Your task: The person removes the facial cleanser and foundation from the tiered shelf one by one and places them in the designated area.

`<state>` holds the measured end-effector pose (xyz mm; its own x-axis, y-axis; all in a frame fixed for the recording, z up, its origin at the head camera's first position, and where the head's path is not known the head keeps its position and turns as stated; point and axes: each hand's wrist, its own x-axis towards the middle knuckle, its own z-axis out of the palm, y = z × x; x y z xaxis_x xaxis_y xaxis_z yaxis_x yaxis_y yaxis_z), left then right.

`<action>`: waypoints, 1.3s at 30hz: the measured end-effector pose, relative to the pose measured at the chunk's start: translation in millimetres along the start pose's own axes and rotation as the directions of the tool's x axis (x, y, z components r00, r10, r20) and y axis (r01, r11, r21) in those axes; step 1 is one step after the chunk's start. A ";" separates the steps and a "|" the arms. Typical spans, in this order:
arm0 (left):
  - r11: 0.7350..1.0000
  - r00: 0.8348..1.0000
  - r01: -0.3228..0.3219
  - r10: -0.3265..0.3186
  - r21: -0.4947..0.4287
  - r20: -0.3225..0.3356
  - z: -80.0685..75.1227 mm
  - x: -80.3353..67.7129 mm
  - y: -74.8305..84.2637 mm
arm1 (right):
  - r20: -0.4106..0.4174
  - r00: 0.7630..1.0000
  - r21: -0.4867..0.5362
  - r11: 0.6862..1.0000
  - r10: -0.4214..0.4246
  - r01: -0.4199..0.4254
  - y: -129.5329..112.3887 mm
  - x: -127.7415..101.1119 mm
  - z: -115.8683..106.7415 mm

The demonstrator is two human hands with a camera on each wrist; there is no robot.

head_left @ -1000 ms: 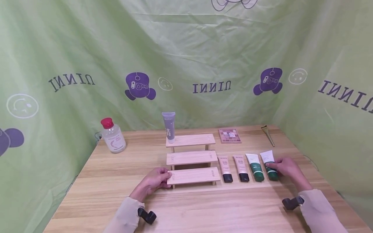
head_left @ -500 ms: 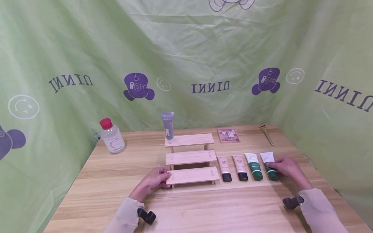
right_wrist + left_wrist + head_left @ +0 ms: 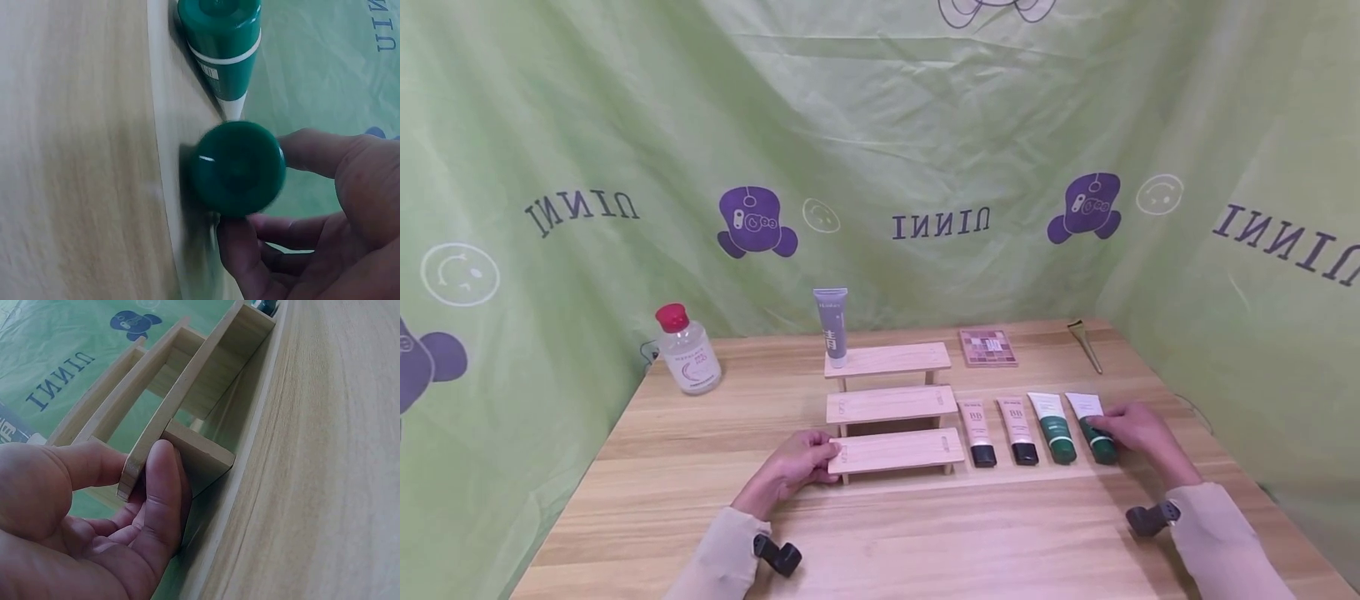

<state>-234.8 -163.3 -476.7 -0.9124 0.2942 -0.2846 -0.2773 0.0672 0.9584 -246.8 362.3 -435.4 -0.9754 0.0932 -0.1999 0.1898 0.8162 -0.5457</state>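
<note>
Your right hand [image 3: 1131, 429] has its grip closed round the rightmost green tube [image 3: 1093, 428], fingers and thumb pinching it near the dark green cap [image 3: 236, 167]. The tube lies flat on the counter [image 3: 925, 533], cap toward you, white crimped end pointing away, at the right end of a row of four tubes.

Just beside it on the left lies a second green tube [image 3: 1054, 428], same way round; in the right wrist view the two are close, but whether they touch can't be told. Further left are two beige BB tubes w/ black caps [image 3: 977, 432] [image 3: 1019, 432], side by side, near but apart.

Left of that row stands a three-step wooden rack [image 3: 891, 406]. Your left hand [image 3: 801, 467] grips the left end of its lowest step [image 3: 898, 451], thumb under the board edge and fingers on top, per the left wrist view.

On the top step, at the left end, a grey tube [image 3: 832, 327] stands upright on its cap. Behind the tube row, toward the back of the counter, an eyeshadow palette [image 3: 988, 347] lies flat, and right of it a slim gold applicator [image 3: 1086, 345] lies angled. Far left, well apart from the rest, stands a clear bottle w/ red cap [image 3: 687, 349]. Green printed cloth [image 3: 880, 150] hangs behind and on both sides.
</note>
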 end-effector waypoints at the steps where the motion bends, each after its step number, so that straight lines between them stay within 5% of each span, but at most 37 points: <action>1: 1.000 1.000 0.001 -0.001 0.002 -0.001 0.2 0.2 -0.1 | 0.003 1.000 0.003 1.000 0.010 -0.010 0.8 0.0 -1.3; 7: 1.000 1.000 0.009 -0.009 0.004 -0.008 0.5 1.0 0.3 | -0.054 0.998 0.015 1.000 0.027 -0.026 -1.3 -0.8 -10.2; 12: 1.000 1.000 -0.002 0.002 -0.001 -0.009 -1.0 0.7 -0.1 | -0.140 0.987 0.019 0.996 -0.083 0.086 -27.5 0.9 -10.4; 21: 1.000 1.000 -0.014 0.014 -0.013 0.001 0.8 -1.7 -1.1 | -0.170 0.958 0.180 0.948 -0.232 0.262 -89.5 14.2 -2.5; 30: 1.000 1.000 -0.006 0.006 -0.011 0.003 0.6 -1.8 -2.5 | -0.174 0.865 0.286 0.816 -0.471 0.502 -176.4 27.7 21.6; 37: 1.000 1.000 -0.026 0.026 -0.004 0.011 1.0 0.1 -1.8 | -0.051 0.756 0.358 0.695 -0.653 0.624 -254.1 32.6 57.1; 39: 1.000 1.000 -0.028 0.028 -0.005 0.009 1.3 0.3 -1.1 | -0.004 0.735 0.374 0.681 -0.678 0.630 -269.2 35.2 70.9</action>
<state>-234.4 -162.0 -477.9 -0.9171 0.3042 -0.2576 -0.2532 0.0544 0.9659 -324.3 105.4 -353.2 -0.8460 -0.4827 0.2265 -0.4435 0.4013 -0.8014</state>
